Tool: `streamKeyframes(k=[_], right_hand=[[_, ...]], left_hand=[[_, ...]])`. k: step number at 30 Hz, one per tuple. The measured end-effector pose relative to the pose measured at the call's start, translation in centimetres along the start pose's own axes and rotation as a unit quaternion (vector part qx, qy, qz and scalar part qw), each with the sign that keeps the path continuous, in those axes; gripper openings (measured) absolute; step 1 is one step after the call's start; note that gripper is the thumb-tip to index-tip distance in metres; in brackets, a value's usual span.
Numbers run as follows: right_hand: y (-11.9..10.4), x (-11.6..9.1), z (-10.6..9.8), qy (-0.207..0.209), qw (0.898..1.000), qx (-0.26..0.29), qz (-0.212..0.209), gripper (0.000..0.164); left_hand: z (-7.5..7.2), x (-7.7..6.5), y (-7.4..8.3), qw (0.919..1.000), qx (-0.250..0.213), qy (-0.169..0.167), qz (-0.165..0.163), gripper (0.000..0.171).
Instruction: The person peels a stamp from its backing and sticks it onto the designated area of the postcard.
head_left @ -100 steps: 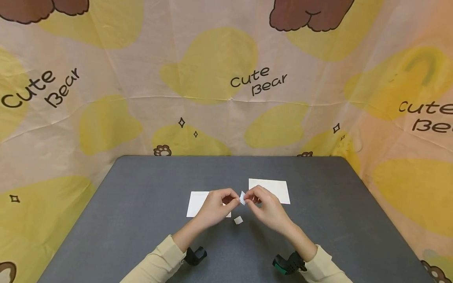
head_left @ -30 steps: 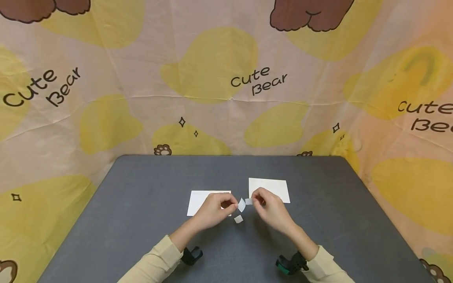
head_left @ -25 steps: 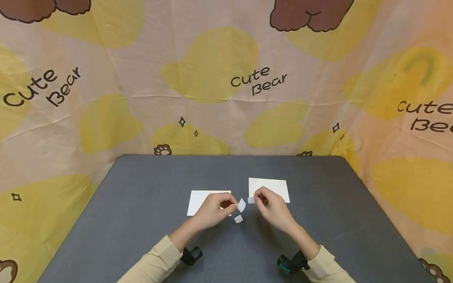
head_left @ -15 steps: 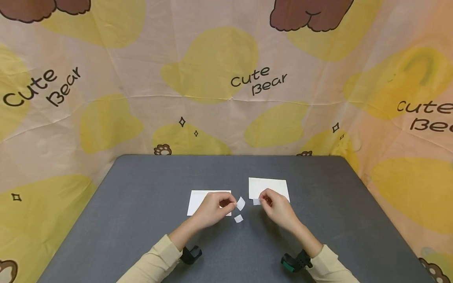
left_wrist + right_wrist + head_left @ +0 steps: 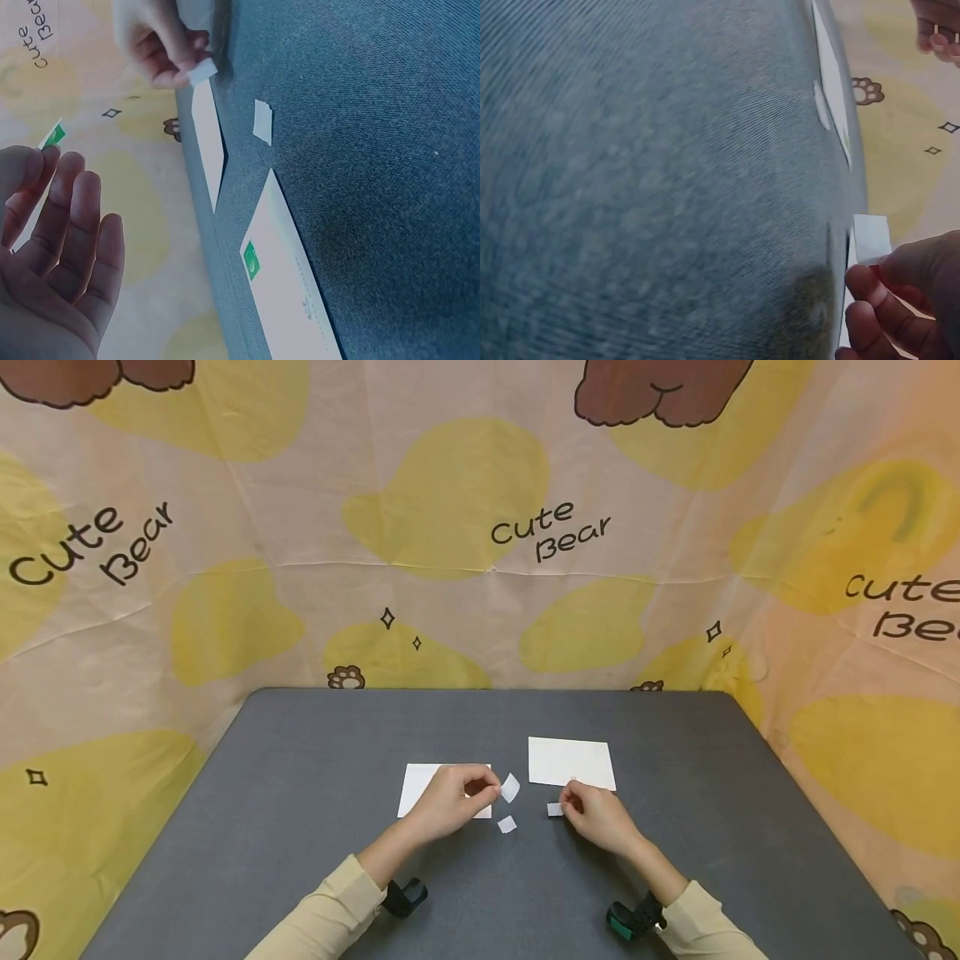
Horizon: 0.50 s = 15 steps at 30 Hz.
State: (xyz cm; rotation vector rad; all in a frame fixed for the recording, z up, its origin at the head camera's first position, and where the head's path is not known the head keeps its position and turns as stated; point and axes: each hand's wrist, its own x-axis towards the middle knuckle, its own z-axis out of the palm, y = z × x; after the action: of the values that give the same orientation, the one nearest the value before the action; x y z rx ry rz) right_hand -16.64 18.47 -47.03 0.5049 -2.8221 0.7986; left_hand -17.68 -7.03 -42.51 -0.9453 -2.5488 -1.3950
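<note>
Clock directions: head view, centred on the loose scrap.

Loose scrap: small square of white paper (image 5: 507, 825), unheld, flat on the grey cloth-textured tabletop (image 5: 480, 893).

Printed piece: small white paper square with green print on one face (image 5: 510, 787), at 12 o'clock, pinched between thumb and index finger of the left hand (image 5: 453, 797).

Plain piece: small white paper rectangle (image 5: 555, 810), between 2 and 3 o'clock, pinched by the right hand (image 5: 600, 818); hands well apart. Too small in view to tell whether it is peeled-off backing.

Sheets: one white paper rectangle (image 5: 417, 788) with green corner patch (image 5: 252, 260), at 10 o'clock, partly hidden by the left hand; another white paper rectangle (image 5: 572, 763), between 1 and 2.

Risks, as judged: the printed piece, probably sticky-backed, may fold or cling to a fingertip if squeezed; a slip could land it crooked on the nearer sheet; a dragging cuff could shift the loose scrap.
</note>
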Motion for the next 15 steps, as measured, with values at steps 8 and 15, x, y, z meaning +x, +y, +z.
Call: streamKeyframes(k=[8,15], right_hand=[[0.53,-0.22,0.42,-0.009,1.0,-0.025,0.008,0.016],[0.71,-0.21,0.36,-0.001,0.999,-0.036,-0.002,0.014]], left_hand=[[-0.06,0.27,0.23,1.0,0.001,-0.002,-0.007,0.007],[-0.16,0.38,0.42,1.0,-0.001,-0.005,-0.007,0.007]])
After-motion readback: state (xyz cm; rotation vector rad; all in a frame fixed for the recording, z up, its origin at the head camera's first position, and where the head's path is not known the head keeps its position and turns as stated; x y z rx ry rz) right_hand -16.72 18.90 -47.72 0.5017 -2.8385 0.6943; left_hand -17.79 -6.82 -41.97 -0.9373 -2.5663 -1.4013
